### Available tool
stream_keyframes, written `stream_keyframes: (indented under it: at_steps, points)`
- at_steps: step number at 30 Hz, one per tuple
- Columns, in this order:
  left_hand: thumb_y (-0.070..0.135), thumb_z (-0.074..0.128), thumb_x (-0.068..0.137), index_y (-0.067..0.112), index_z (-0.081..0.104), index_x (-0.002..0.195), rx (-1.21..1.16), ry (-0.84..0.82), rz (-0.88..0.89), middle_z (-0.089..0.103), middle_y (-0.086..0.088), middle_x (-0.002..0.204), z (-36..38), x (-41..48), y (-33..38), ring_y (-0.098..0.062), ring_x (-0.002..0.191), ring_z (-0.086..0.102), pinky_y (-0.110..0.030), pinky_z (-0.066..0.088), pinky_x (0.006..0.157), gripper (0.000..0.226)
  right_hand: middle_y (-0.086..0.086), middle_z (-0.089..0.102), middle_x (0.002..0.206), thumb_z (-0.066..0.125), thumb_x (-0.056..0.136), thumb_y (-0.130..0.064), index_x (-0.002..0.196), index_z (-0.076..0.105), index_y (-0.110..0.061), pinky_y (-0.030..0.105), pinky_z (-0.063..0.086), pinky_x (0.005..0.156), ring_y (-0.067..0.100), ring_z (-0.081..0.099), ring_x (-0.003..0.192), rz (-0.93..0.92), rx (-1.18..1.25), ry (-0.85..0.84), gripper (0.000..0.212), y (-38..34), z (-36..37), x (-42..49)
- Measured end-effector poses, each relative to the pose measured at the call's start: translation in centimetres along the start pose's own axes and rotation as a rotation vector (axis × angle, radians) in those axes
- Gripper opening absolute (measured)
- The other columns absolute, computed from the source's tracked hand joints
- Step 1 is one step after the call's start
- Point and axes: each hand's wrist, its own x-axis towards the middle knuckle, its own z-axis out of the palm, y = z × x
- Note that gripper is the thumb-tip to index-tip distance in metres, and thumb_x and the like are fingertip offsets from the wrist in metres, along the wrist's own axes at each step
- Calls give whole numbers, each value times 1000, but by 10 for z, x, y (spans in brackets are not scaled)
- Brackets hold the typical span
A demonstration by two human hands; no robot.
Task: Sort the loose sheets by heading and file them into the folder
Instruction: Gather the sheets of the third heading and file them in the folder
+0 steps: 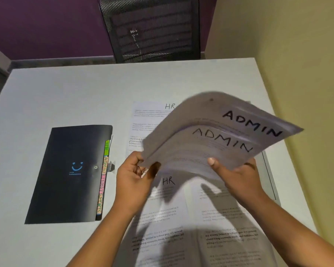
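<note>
My left hand [132, 171] and right hand [237, 174] grip ADMIN sheets [216, 135] above HR sheets [162, 199], black folder [69, 174] alongside.

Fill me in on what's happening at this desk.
A person is sorting papers by heading. Both hands, left hand and right hand, hold a lifted bunch of ADMIN sheets above the white desk. HR sheets lie flat underneath. The black tabbed folder sits closed on the left, nothing filed yet.
</note>
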Motion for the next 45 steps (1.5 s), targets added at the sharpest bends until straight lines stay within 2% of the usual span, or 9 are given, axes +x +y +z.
stream_keyframes:
  at_steps: [5,12,16,21,27,32,36,41,45]
  points:
    - [-4,76,80,39,69,89,111,-11,42,73,27,87,4,6,-11,6,86,69,-6,48,75,45,-23,75,92,79,77,4,97,70,-33,9,53,75,-2,69,94,-122,-2,-132,43,4,1,10]
    - [3,77,81,31,64,99,86,-41,-38,70,19,95,9,17,-24,11,89,65,-6,49,77,36,-14,72,92,78,82,-12,92,64,-34,14,56,72,2,69,89,-29,-60,-107,29,16,5,23]
    - [5,76,80,17,68,79,106,-50,-70,70,22,63,9,23,-24,8,64,67,-8,49,58,14,-9,78,79,71,88,-14,92,73,-18,18,55,65,9,75,78,-34,14,-64,6,10,5,32]
    - [20,70,87,24,71,101,42,-149,-178,77,13,94,7,23,-37,-8,89,74,-22,59,70,14,8,77,105,67,92,-15,111,70,-14,45,58,85,29,74,98,166,273,-3,19,9,3,48]
    - [25,63,95,23,75,94,91,9,-221,77,10,85,10,19,-48,-5,78,72,-25,54,67,12,-8,76,78,60,98,-19,94,69,-7,18,52,58,6,69,64,245,119,-131,16,10,-5,57]
    - [25,64,94,26,76,95,20,100,-245,78,4,90,4,20,-51,-18,88,74,-37,58,80,12,7,74,104,66,93,-25,101,72,-16,37,59,79,24,71,90,329,-109,70,13,29,-27,80]
    - [26,62,95,32,74,94,47,146,-225,78,10,91,-2,20,-55,-8,90,72,-29,54,83,14,12,60,132,73,83,-34,134,50,-5,31,46,86,30,60,116,407,-615,225,63,51,-49,97]
    - [26,58,98,28,74,95,17,165,-234,77,13,87,-1,17,-54,-5,85,72,-16,54,70,17,14,58,122,76,70,-50,126,48,-5,40,54,85,36,59,111,482,-793,222,78,74,-50,101]
    - [32,57,97,19,75,104,2,174,-266,78,2,94,-3,15,-59,-20,94,73,-44,57,89,23,9,68,104,77,55,-58,113,52,-8,46,59,81,32,67,94,506,-688,208,80,110,-62,116]
